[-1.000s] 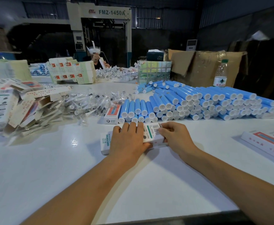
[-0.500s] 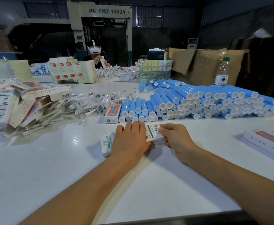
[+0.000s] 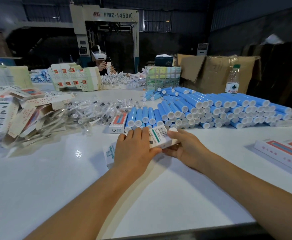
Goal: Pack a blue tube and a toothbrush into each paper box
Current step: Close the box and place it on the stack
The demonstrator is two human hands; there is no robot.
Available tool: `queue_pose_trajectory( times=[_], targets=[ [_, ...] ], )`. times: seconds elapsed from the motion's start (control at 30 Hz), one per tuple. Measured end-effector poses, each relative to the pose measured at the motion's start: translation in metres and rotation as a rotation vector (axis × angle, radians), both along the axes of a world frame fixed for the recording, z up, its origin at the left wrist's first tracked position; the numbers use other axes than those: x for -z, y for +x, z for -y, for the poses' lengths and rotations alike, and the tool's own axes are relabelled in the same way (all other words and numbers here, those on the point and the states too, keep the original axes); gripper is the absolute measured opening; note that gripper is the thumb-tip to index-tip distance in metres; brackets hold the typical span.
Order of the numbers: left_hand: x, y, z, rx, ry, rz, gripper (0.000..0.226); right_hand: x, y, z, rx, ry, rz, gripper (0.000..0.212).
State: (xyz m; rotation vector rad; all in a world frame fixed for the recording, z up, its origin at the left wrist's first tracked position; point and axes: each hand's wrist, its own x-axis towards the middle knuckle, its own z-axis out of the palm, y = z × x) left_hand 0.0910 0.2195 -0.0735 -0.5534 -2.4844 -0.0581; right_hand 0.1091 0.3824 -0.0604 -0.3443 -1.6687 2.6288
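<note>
**Box end being closed at table centre**

A white paper box [image 3: 159, 138], barcode side up, is held just above the white table [image 3: 55, 187], its right end raised. It is clasped across the top by the left hand [image 3: 134, 149], fingers curled over the far edge. Its right end is pinched by the right hand [image 3: 185, 149], seemingly at the flap. Whether the contents are inside cannot be told. Blue tubes [image 3: 211, 110] are stacked at 1 o'clock; bagged toothbrushes [image 3: 93, 113] lie at 11 o'clock. The body should be kept steady while the flap is tucked squarely, without crushing the card.
</note>
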Motion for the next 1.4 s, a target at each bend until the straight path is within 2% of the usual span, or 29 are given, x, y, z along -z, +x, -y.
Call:
queue_pose_trajectory(
  times=[0.07,0.17,0.23,0.37,0.4,0.53,0.6,0.7,0.77,0.8,0.9,0.97,1.07,1.2,1.4],
  targets=[
    [0.001,0.000,-0.001,0.013,-0.010,0.001,0.075,-0.001,-0.001,-0.003,-0.058,-0.027,0.024,0.038],
    [0.003,0.000,-0.003,0.019,-0.035,0.013,0.076,0.003,-0.001,-0.002,-0.027,0.024,-0.037,0.025],
    [0.003,-0.001,-0.005,0.020,-0.061,0.008,0.074,0.005,0.002,0.005,0.061,0.220,-0.113,0.023],
    [0.004,0.000,-0.009,0.006,-0.111,-0.002,0.075,0.010,0.008,0.017,0.207,0.964,-0.196,0.018],
    [0.004,0.000,-0.009,0.001,-0.107,-0.001,0.077,0.010,0.010,0.020,0.221,1.085,-0.204,0.020],
    [0.005,0.002,-0.013,-0.027,-0.069,-0.008,0.076,0.011,0.012,0.027,0.246,1.351,-0.225,0.027],
    [0.006,0.002,-0.014,-0.036,-0.061,-0.010,0.074,0.011,0.012,0.029,0.249,1.403,-0.235,0.027],
    [0.006,0.001,-0.014,-0.024,-0.059,0.002,0.078,0.012,0.014,0.027,0.243,1.392,-0.257,0.028],
    [0.007,0.000,-0.013,-0.007,-0.058,0.002,0.080,0.011,0.016,0.024,0.214,1.281,-0.272,0.028],
    [0.007,0.000,-0.012,-0.002,-0.056,0.002,0.080,0.010,0.016,0.022,0.201,1.149,-0.275,0.028],
    [0.005,-0.001,-0.006,0.016,-0.040,-0.009,0.077,-0.001,0.015,0.016,0.139,0.564,-0.186,0.030],
    [0.004,0.000,-0.004,0.019,-0.034,-0.029,0.073,-0.006,0.015,0.009,0.069,0.393,-0.152,0.025],
    [0.003,0.001,-0.004,0.030,-0.034,-0.021,0.073,-0.004,0.016,0.007,0.000,0.402,-0.208,0.022],
    [0.003,0.000,-0.002,0.046,-0.032,-0.023,0.075,-0.002,0.017,0.007,0.017,0.464,-0.285,0.027],
    [0.003,-0.001,0.000,0.053,-0.048,-0.033,0.076,0.001,0.015,0.006,0.048,0.435,-0.289,0.030]
  ],
)
